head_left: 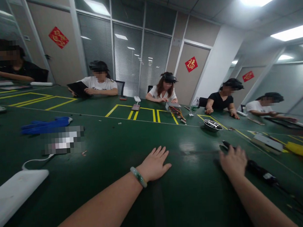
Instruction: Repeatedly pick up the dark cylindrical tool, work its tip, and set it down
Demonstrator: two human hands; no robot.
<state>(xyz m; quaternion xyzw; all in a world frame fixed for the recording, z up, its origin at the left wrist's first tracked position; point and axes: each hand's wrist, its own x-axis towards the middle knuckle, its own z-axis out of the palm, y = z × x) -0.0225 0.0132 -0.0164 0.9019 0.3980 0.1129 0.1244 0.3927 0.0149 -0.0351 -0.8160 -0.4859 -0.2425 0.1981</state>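
My left hand [155,164] lies flat on the dark green table [122,142], fingers stretched out and holding nothing. A pale green bangle [138,176] circles its wrist. My right hand [232,160] reaches forward over a black object [225,144], and its fingers are smeared and partly hidden. A black elongated device [260,171] with a cable lies just right of that hand.
A white power bank [14,194] with a cable sits at the near left, a blue glove [45,125] farther back. A metal bowl [212,124], a plastic bottle [194,106] and a yellow tool [302,150] lie to the right. Several people sit along the far edge.
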